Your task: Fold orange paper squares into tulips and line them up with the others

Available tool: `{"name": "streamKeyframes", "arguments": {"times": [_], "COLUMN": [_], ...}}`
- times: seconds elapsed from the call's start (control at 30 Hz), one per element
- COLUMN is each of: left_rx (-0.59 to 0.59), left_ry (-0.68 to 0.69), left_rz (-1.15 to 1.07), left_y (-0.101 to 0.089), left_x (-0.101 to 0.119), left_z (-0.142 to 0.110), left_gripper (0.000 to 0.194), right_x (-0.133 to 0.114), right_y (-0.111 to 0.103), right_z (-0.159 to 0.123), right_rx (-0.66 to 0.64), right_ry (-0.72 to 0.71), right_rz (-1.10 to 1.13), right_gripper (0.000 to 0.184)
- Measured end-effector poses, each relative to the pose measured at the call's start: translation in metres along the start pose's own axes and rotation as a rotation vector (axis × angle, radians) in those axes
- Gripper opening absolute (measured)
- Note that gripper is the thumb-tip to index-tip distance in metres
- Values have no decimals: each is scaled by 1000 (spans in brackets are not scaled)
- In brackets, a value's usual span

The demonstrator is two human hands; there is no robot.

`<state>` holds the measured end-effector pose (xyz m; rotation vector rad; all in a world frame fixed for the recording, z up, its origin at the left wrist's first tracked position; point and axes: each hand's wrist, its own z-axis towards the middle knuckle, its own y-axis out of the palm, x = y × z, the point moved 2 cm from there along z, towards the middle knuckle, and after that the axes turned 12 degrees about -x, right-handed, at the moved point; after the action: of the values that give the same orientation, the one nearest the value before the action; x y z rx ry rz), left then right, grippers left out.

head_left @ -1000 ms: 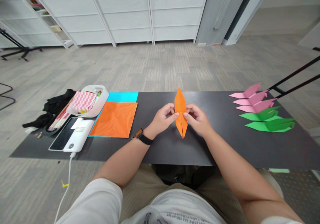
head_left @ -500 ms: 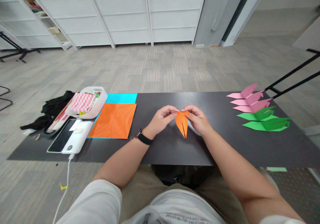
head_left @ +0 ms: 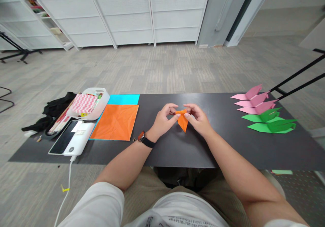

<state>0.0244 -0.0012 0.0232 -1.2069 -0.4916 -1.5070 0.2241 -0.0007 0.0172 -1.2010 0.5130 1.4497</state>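
A folded piece of orange origami paper (head_left: 182, 121) is held up over the dark table, its pointed end toward me. My left hand (head_left: 165, 119) grips its left upper edge between thumb and fingers. On the opposite edge, my right hand (head_left: 198, 119) pinches it the same way, thumb on the near face. Fingertips behind the paper are partly hidden. To the right stand folded paper cranes, pink (head_left: 257, 106) and green (head_left: 273, 126), in a row.
Flat orange sheets (head_left: 115, 122) lie over blue paper (head_left: 124, 99) on the left. Beyond them are a white basket (head_left: 103, 101), a phone (head_left: 62, 137) and a white power bank (head_left: 79, 139) with a cable. The dark table (head_left: 167, 152) ends close to my lap.
The orange paper has turned to show a broader, smooth face, and its split lower tips no longer show. My fingers have spread a little and shifted their hold on its top edge.
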Motion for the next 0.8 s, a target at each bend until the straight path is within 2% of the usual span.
{"name": "streamKeyframes", "arguments": {"times": [0.07, 0.17, 0.27, 0.43, 0.6, 0.8], "left_rx": [32, 59, 58, 43, 27, 7], "left_ry": [29, 72, 123, 172, 134, 165], "left_rz": [129, 305, 384, 395, 399, 369], "left_y": [-3, -6, -7, -8, -7, -6], "left_x": [5, 15, 24, 29, 25, 25], "left_z": [-1, -4, -5, -3, -2, -2], "left_gripper": [32, 28, 21, 15, 20, 22], "right_x": [-1, -8, -20, -32, -32, -34], "right_y": [-1, -3, -5, -4, -4, -3], "right_z": [0, 2, 2, 2, 1, 2], "right_rx": [27, 42, 62, 72, 52, 18], "right_ry": [-1, -33, -99, -197, -213, -218], "right_rz": [-45, -177, -272, -339, -399, -404], "right_gripper": [33, 19, 15, 10, 10, 14]}}
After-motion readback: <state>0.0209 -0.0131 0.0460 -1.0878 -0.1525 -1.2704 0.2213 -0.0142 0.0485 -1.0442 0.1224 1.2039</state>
